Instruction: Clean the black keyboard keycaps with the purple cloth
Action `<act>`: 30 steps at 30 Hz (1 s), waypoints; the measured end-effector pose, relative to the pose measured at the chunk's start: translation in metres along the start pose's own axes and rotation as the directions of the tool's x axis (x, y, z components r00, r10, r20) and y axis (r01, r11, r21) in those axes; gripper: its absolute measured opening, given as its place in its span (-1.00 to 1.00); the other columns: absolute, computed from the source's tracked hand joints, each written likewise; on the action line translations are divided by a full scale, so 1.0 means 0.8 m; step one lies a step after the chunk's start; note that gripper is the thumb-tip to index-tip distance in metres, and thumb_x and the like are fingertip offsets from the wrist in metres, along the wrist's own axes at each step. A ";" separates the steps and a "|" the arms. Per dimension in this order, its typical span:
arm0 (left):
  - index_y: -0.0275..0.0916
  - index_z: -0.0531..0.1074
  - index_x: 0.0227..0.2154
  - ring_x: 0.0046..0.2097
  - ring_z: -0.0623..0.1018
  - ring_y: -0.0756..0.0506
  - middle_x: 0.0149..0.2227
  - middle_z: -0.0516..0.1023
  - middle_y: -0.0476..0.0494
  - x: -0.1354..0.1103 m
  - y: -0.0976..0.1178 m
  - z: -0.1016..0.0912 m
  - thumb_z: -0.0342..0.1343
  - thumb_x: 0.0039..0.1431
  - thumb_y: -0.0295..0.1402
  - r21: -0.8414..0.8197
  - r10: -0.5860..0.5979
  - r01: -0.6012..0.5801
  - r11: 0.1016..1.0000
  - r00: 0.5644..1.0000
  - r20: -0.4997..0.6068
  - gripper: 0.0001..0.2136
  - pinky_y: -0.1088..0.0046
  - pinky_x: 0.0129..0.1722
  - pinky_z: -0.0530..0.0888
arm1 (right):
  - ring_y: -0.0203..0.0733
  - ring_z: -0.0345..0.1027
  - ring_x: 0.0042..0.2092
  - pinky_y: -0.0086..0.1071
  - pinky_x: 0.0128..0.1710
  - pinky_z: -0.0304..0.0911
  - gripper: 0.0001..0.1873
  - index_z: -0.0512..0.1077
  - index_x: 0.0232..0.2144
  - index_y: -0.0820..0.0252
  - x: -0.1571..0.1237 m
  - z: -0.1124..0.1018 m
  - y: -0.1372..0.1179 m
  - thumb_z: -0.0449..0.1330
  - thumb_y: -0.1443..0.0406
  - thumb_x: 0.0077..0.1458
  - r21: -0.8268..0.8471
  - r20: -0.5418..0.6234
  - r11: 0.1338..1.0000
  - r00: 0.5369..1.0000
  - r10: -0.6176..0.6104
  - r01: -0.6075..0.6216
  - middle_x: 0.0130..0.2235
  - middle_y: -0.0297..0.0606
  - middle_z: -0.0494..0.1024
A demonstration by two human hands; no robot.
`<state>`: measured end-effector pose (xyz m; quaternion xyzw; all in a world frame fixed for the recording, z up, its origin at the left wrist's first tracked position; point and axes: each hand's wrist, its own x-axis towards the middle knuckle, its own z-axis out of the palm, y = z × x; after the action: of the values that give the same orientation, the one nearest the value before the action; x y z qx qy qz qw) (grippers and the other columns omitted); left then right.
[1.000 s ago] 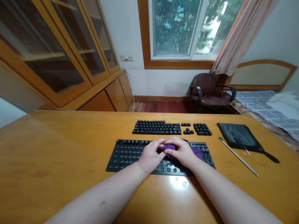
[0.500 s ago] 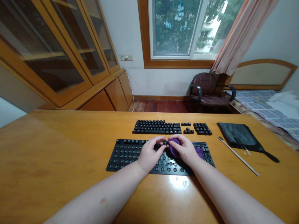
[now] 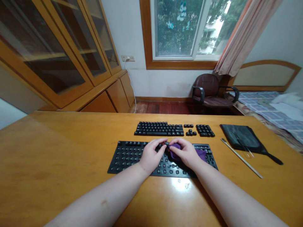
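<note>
A black keyboard base lies on the table, its rows of bare key stems showing, and both my hands rest over its middle. My left hand pinches a small black keycap at its fingertips. My right hand grips a crumpled purple cloth right beside that keycap. One end of the cloth trails over the base's right side. Above the base, black keycaps stand in neat rows, with smaller groups to their right.
The keycaps and base sit on a wide yellow wooden table. To the right lie a black folded pouch and a long thin metal rod. Beyond the table's far edge are a glass-fronted cabinet and a dark armchair.
My hands have drawn slightly apart, and the black keycap now shows at my left fingertips. The purple cloth has shifted toward my right hand, which keeps hold of it.
</note>
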<state>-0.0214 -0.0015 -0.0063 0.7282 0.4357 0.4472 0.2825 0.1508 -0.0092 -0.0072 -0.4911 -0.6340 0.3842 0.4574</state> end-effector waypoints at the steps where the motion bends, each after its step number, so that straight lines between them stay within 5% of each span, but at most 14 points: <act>1: -0.19 0.48 -0.18 -0.11 0.52 -0.10 -0.17 0.56 -0.14 0.000 0.000 0.000 0.07 0.12 -0.41 -0.009 0.004 -0.004 1.000 1.000 0.010 -0.80 0.28 -0.04 0.44 | -0.14 0.41 -0.26 -0.23 -0.16 0.29 -0.89 0.47 -0.39 0.17 0.000 0.000 0.000 0.22 0.28 -0.04 -0.007 0.006 1.000 1.000 -0.009 0.009 -0.34 -0.25 0.55; 6: -0.21 0.51 -0.30 -0.14 0.52 -0.11 -0.23 0.55 -0.14 0.001 0.002 0.001 0.17 0.04 -0.36 -0.052 0.056 -0.056 0.997 0.998 0.012 -0.86 0.27 -0.05 0.45 | -0.13 0.42 -0.25 -0.22 -0.14 0.29 -0.89 0.47 -0.42 0.16 0.000 -0.001 0.000 0.24 0.25 -0.06 0.024 0.019 0.999 0.999 -0.032 0.032 -0.34 -0.24 0.55; 13: -0.21 0.45 -0.21 -0.08 0.49 -0.10 -0.14 0.49 -0.15 0.018 0.013 -0.021 0.07 0.10 -0.45 0.010 -0.001 0.002 1.000 0.999 -0.043 -0.81 0.31 -0.05 0.45 | -0.26 0.40 -0.49 -0.35 -0.44 0.34 -0.78 0.41 -0.42 0.13 0.000 -0.001 -0.002 0.30 0.18 -0.12 0.454 -0.092 0.875 0.968 0.235 -0.169 -0.48 -0.35 0.48; 19: -0.16 0.47 -0.22 -0.16 0.53 -0.15 -0.21 0.55 -0.09 0.036 0.024 -0.050 0.12 -0.02 -0.55 0.311 -0.033 -0.057 0.949 0.960 0.279 -0.72 0.31 -0.11 0.45 | -0.21 0.40 -0.42 -0.27 -0.36 0.34 -0.82 0.45 -0.41 0.13 0.000 -0.001 0.007 0.28 0.18 -0.08 0.309 -0.141 0.944 0.976 0.163 -0.113 -0.42 -0.29 0.50; 24: -0.15 0.47 -0.25 -0.21 0.53 -0.19 -0.29 0.58 -0.07 0.033 0.007 -0.045 0.15 -0.09 -0.57 0.432 -0.056 -0.125 0.893 0.922 0.383 -0.69 0.32 -0.18 0.45 | -0.14 0.41 -0.33 -0.19 -0.24 0.33 -0.82 0.47 -0.42 0.12 0.000 -0.003 0.006 0.27 0.16 -0.08 0.229 -0.149 0.969 0.981 0.128 -0.091 -0.38 -0.25 0.51; 30: -0.17 0.46 -0.29 -0.22 0.52 -0.14 -0.26 0.56 -0.07 0.030 0.002 -0.040 0.11 -0.05 -0.52 0.502 -0.194 -0.039 0.864 0.894 0.404 -0.77 0.39 -0.20 0.42 | -0.13 0.40 -0.27 -0.17 -0.14 0.27 -0.83 0.47 -0.41 0.15 0.000 -0.002 0.001 0.26 0.18 -0.06 0.192 -0.145 0.979 0.985 0.097 -0.068 -0.35 -0.25 0.53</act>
<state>-0.0444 0.0202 0.0188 0.8395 0.4901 0.1310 0.1945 0.1528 -0.0087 -0.0073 -0.5002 -0.5374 0.4216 0.5323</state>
